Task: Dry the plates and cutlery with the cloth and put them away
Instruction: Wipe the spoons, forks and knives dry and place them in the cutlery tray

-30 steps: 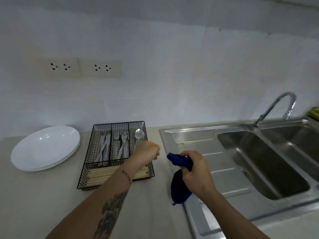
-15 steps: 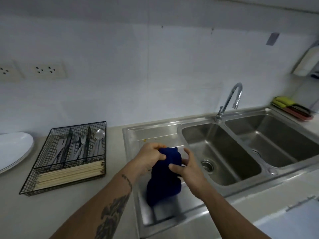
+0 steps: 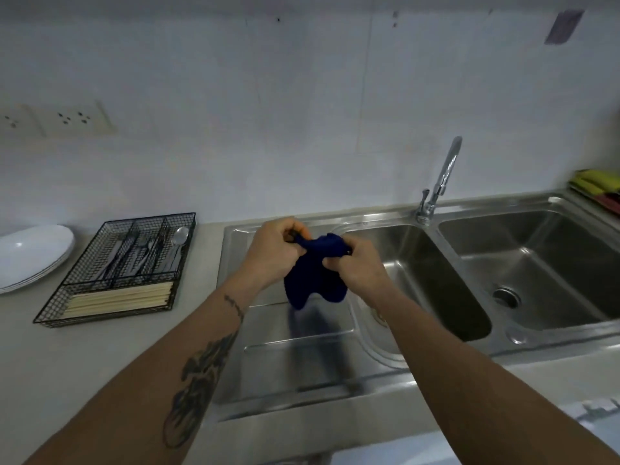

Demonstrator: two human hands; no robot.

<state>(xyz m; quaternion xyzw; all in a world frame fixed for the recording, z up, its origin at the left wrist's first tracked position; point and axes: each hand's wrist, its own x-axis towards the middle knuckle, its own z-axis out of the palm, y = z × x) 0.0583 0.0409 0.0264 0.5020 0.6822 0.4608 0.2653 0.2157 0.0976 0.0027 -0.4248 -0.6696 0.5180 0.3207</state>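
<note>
- Two hands meet over the steel draining board [image 3: 295, 357] in the head view, both gripping one dark blue cloth [image 3: 317, 270].
- Left hand [image 3: 273, 253] has its fingers curled round the cloth's upper left corner; right hand [image 3: 360, 266] pinches the upper right part, thumb on top.
- Between the hands the cloth bunches, and its lower part hangs in two lobes above the draining board, not touching it as far as can be seen.
- On the grey counter [image 3: 100, 364] to the left sits a black wire cutlery tray [image 3: 114, 270]: forks and knives lie in its far compartments, a spoon [image 3: 179, 238] in the rightmost one, and pale chopsticks [image 3: 117, 298] fill the near compartment crosswise.
- Stacked white plates [image 3: 30, 253] rest at the far left edge, just beside the tray and apart from it.
- Right of the hands lie the double sink basins [image 3: 523, 263], with a chrome tap [image 3: 439, 182] standing behind the divider between them.
- Yellow and red items sit at the far right edge, too blurred to name.
</note>
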